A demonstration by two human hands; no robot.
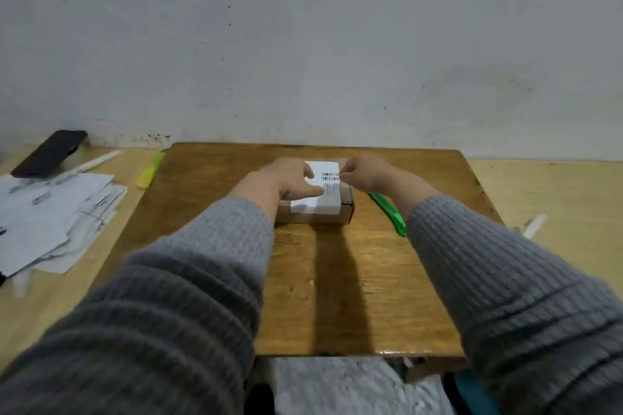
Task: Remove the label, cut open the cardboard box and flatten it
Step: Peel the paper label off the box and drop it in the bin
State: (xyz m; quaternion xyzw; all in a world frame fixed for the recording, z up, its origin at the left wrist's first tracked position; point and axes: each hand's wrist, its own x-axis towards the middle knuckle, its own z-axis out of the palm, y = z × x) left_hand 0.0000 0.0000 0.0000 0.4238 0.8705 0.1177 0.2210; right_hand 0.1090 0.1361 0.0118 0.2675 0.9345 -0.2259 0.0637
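Box: the small cardboard box (pixel 315 212) sits shut at the far middle of the wooden board (pixel 209 212).
Label: the white label (pixel 322 189) lies across the box top and down its near face.
Left hand: the left hand (pixel 290 178) presses the label with fingers straight.
Right hand: the right hand (pixel 362 173) pinches the label's far right edge.
Advice: peel low and slowly leftward, holding the box firm, so the paper should not tear.
Cutter: the green cutter (pixel 387 212) lies just right of the box, untouched.
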